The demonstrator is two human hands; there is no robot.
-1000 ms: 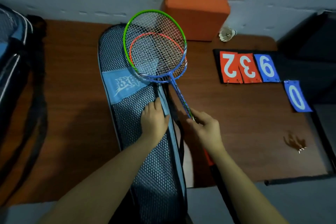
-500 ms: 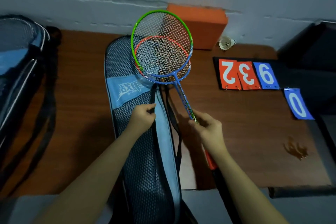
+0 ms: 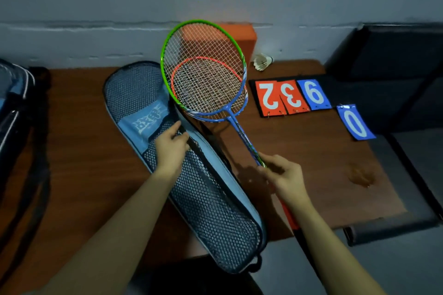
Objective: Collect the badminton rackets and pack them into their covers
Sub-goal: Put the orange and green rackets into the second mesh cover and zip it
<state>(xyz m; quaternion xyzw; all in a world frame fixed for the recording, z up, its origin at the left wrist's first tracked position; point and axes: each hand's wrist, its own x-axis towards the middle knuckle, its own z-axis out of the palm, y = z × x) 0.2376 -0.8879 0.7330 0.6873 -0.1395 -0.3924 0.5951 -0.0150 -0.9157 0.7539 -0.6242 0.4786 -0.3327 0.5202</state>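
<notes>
Fingers of the left hand pinch the blue mesh racket cover's opening edge; right hand grips two stacked rackets' shafts, beside red-and-blue number cards on the wooden surface.

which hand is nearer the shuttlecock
Right. The right hand grips the racket shafts on the shuttlecock's side of the table; the left hand pinches the mesh cover's edge, farther left.
</notes>
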